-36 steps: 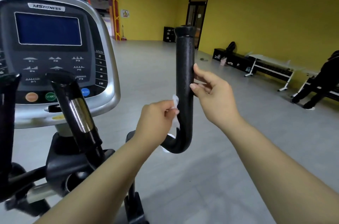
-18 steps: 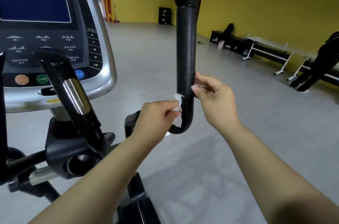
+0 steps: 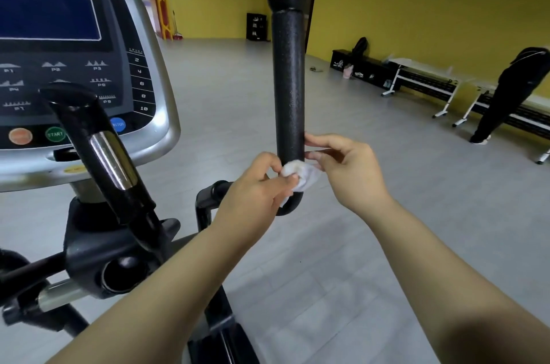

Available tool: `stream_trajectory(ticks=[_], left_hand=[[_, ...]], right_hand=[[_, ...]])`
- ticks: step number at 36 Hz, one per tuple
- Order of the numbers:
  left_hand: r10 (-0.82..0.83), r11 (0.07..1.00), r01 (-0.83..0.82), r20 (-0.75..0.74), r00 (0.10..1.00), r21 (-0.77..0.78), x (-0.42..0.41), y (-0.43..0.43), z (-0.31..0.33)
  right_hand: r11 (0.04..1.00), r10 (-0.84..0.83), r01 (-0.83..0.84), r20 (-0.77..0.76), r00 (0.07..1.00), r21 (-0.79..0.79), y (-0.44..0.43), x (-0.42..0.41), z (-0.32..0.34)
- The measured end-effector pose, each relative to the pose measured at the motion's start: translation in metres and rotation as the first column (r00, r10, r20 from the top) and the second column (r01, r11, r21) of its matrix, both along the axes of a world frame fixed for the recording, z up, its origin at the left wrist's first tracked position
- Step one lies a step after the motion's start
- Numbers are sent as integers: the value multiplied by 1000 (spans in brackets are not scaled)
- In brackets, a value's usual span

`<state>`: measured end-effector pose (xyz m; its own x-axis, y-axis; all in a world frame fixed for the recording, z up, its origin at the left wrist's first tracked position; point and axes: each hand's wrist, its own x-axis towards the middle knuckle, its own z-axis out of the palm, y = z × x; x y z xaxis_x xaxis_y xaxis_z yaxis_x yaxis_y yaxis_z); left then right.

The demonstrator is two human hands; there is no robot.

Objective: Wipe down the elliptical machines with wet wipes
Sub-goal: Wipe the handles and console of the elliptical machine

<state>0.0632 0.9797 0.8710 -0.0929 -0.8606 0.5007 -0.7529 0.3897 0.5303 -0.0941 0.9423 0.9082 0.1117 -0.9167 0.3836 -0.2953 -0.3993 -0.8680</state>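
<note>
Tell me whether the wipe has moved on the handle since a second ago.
Yes: the wet wipe slid down the black handle toward its lower bend.

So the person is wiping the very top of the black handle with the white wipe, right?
Not quite. The head view shows the wipe low on the handle, just above its bottom bend, not at the top. The left hand pinches the wipe against the handle there.
</note>
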Motion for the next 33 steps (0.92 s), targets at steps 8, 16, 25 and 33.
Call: stream_trajectory(ticks=[8,16,25,33], left_hand=[[-42,991,15,-203,978,-130,8,-9,27],[-100,987,43,-387,916,-153,3,-18,88],[-195,961,132,-255,947,-243,-3,-27,137],[4,946,-89,-266,964,-312,10,-58,166]], right_hand=[[988,-46,21,-158,986,-156,10,3,5],[934,108,-139,-110,988,-328,13,9,40],[884,-105,137,95,990,-448,-21,9,84],[910,-101,113,51,994,-400,-48,26,120]])
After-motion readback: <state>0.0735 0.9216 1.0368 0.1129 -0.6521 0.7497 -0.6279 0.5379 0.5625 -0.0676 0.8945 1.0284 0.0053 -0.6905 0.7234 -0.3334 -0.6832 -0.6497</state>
